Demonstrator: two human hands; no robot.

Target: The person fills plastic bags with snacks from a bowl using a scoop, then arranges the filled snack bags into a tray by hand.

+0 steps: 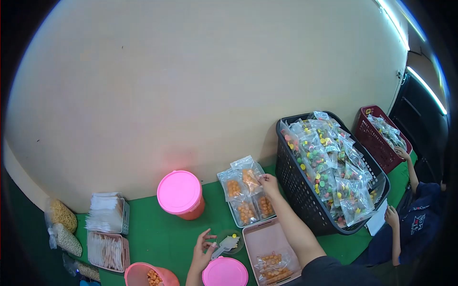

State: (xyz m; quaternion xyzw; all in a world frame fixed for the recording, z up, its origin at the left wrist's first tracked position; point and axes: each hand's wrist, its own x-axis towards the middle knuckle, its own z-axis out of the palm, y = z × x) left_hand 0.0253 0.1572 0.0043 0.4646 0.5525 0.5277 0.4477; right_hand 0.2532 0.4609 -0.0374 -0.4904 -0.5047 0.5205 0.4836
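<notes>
My right hand reaches to the bags by the wall, its fingers pinched on the edge of a clear plastic bag of orange ball-shaped snacks. That bag lies with several similar bags in a tray. My left hand is lower down with its fingers apart, beside a translucent scoop. The scoop rests over a small clear bowl with a few yellow bits. Between my arms, a pink tray holds more bagged orange snacks.
A pink-lidded tub stands by the wall; another pink lid and an open tub are nearer. A black basket holds colourful bags. Left are baskets of packets. At right, another person touches a maroon basket.
</notes>
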